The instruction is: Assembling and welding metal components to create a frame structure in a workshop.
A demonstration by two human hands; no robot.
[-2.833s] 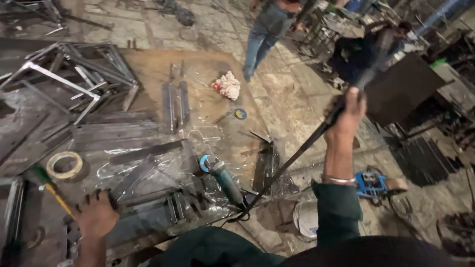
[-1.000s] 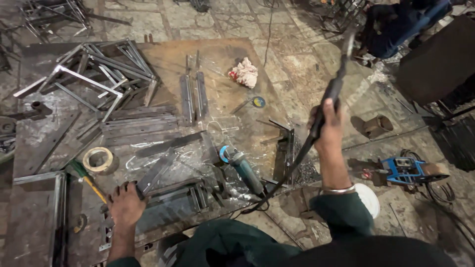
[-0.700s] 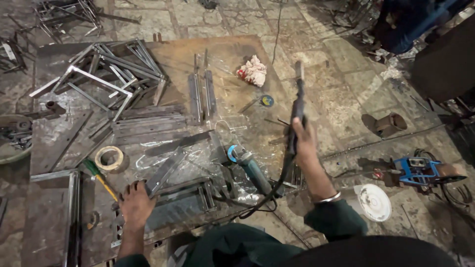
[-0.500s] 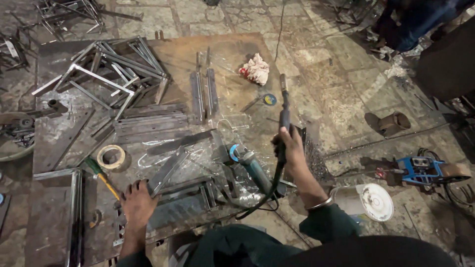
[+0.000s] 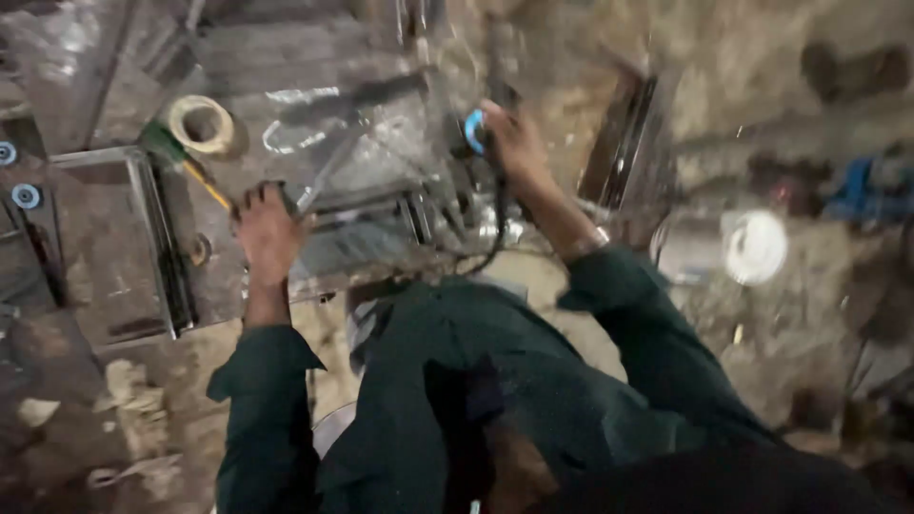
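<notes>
The view is blurred. My right hand is closed around a dark rod-shaped tool with a black cable hanging from it. It is low over the metal worktable, right beside the blue angle grinder. My left hand rests palm down on shiny flat steel pieces near the table's front edge, holding nothing. Just left of that hand lies a green-handled tool, with a roll of tape beyond it.
Steel frames and bars cover the far part of the table. On the stone floor to the right are a white round disc, a blue machine and upright metal strips.
My right hand has swung the dark tool down from high on the right to the table by the blue grinder. My left hand has stayed on the steel. The camera has tipped down and nearer.
</notes>
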